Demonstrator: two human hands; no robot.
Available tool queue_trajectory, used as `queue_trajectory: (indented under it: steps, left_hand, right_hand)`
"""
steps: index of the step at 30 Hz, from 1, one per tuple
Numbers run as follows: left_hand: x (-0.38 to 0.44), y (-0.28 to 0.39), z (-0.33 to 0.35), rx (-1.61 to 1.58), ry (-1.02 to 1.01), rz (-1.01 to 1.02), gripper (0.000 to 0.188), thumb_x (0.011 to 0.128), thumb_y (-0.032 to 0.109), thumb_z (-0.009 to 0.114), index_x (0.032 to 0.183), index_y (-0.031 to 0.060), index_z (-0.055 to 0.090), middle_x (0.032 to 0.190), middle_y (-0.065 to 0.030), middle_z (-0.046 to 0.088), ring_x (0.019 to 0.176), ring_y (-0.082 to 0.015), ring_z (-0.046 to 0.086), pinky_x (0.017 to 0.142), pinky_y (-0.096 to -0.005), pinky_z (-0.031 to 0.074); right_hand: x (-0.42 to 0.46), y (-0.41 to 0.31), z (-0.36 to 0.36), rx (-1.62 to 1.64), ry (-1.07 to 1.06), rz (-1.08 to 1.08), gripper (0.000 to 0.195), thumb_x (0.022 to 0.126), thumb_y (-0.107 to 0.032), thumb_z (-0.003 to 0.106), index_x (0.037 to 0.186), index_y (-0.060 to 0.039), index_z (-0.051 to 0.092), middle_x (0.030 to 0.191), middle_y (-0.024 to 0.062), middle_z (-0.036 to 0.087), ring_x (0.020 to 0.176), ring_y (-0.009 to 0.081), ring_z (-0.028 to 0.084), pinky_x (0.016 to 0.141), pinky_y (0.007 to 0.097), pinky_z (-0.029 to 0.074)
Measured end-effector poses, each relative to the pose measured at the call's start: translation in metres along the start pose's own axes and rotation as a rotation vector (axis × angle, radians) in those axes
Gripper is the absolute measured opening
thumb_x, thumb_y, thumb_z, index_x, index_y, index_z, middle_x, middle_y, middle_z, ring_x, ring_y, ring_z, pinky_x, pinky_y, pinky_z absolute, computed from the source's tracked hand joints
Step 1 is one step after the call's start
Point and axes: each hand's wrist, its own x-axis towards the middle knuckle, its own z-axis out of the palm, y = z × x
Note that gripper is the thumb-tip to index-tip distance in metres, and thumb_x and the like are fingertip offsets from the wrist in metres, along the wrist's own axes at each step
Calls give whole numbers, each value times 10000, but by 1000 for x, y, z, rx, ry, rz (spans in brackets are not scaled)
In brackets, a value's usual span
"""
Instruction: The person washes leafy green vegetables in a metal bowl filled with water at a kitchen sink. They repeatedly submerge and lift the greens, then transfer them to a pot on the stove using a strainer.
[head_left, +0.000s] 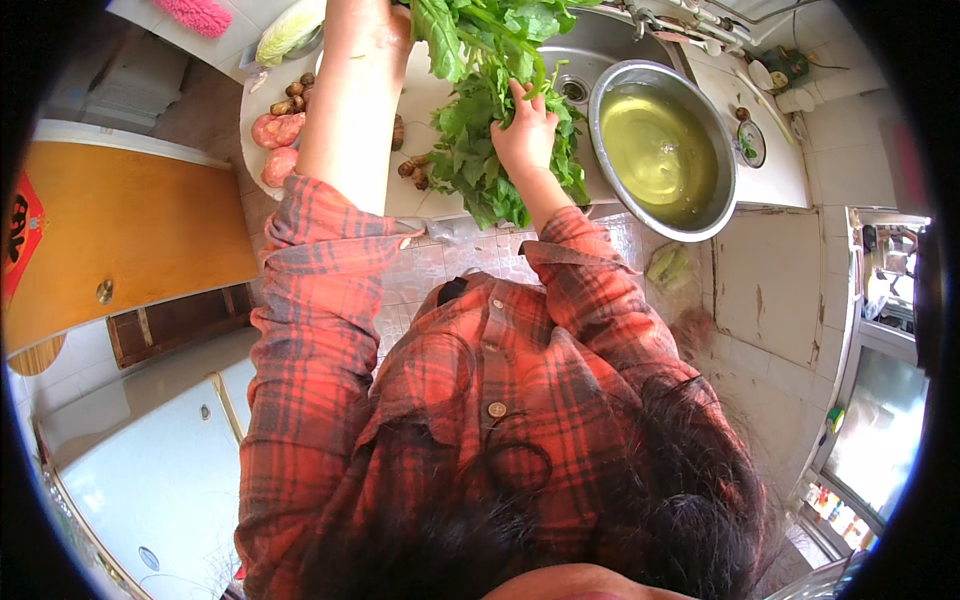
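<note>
A pile of leafy greens (480, 142) lies on the white counter beside the sink. My right hand (526, 131) rests on the greens with its fingers spread among the leaves; whether it grips any stems cannot be told. My left arm stretches over the counter to the top edge of the picture. There my left hand (394, 22) shows only in part, against more leafy greens (487, 26); its fingers are hidden. A metal basin (731, 180) holding yellowish-green liquid stands right of my right hand, over the sink's near edge.
The stainless steel sink (607, 41) with its drain lies behind the basin. Left on the counter are reddish round vegetables (279, 166), small brown tubers (296, 97) and a napa cabbage (289, 34). A small glass bowl (751, 144) with green bits stands at the right, near the taps (641, 19).
</note>
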Motion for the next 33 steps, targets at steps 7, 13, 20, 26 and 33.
queue_trajectory:
  steps: [7,13,20,26,33]
  left_hand:
    - [3,1,-3,-44,-54,-83,324,839,371,629,975,78,625,862,-44,642,758,-178,597,673,-302,494]
    - [-6,3,8,-29,-63,-89,349,825,398,633,978,84,617,842,-42,634,751,-173,594,653,-307,497]
    - [2,8,1,-271,-154,85,367,851,382,619,1063,84,589,972,-59,609,871,-198,583,743,-328,507]
    - [-49,6,34,-31,-130,417,424,883,327,607,1181,37,525,1129,-112,575,1004,-218,572,874,-341,503]
    - [-43,-14,33,48,289,180,371,882,324,568,1112,33,591,1082,-97,633,978,-231,605,846,-373,489]
  right_hand:
    - [19,-2,-45,251,225,-134,572,671,-110,679,1221,-44,535,1221,162,544,1058,336,531,952,402,411]
    - [44,1,-110,543,206,-53,524,649,-137,693,1147,-10,590,955,163,675,895,251,654,823,335,503]
    - [57,24,-217,652,255,38,355,710,-116,703,1015,33,597,885,103,651,759,174,626,689,303,511]
    - [60,104,-271,334,221,-2,472,665,-149,698,1107,-9,610,888,109,682,796,183,647,745,310,517]
    - [85,246,-172,-356,-113,-10,871,717,-434,717,1435,-174,298,1491,165,227,1296,397,339,1017,499,374]
